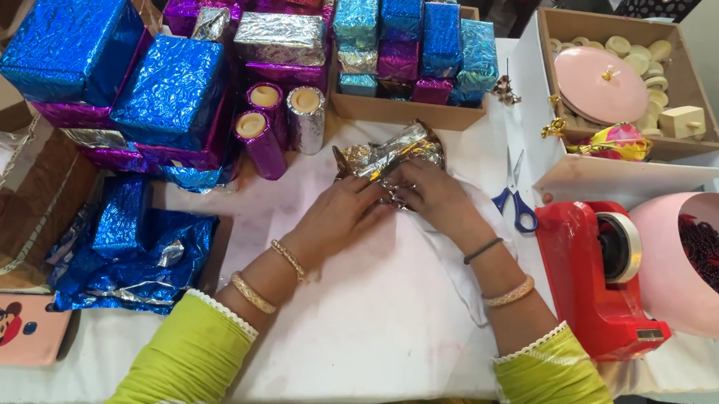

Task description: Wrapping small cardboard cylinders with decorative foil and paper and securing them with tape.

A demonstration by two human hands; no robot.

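Note:
Both hands meet at the middle of the white table (381, 310) over a small item wrapped in crinkled gold and silver foil (386, 151). My left hand (340, 218) presses on its near left side, fingers curled onto the foil. My right hand (432, 194) grips its right end, fingers folded over the foil. What is inside the foil is hidden. Both wrists carry bangles, and the sleeves are lime green.
Stacks of blue, purple, silver and orange foil-wrapped boxes (171, 93) fill the left and back. Three foil-wrapped cylinders (277, 118) stand beside them. Blue-handled scissors (515, 206), a red tape dispenser (600, 276), a pink bowl (698, 291) and an open box of discs (629, 81) lie right.

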